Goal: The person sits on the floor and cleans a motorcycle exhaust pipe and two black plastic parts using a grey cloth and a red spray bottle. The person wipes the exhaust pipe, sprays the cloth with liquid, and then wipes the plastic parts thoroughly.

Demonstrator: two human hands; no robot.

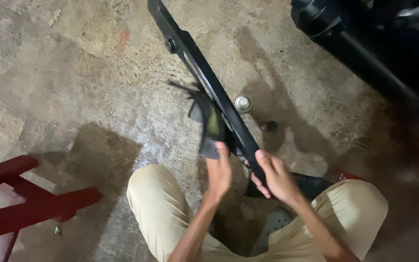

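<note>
My left hand (pixel 218 171) pinching dark cloth (pixel 208 127), wiping long black panel (pixel 209 85); right hand (pixel 276 175) clasps panel's near end. Best steady strokes, firm grip, panel clear of floor (pixel 73 73).

Bare concrete floor (pixel 73 73) is lying wide open across the upper left. Right of the long black plastic panel (pixel 204 77), a small silver spray can (pixel 242 103) and a dark cap (pixel 269 125) are crowding things. A red wooden stool (pixel 20 199) is blocking the lower left, dark machinery (pixel 379 39) the upper right.
</note>
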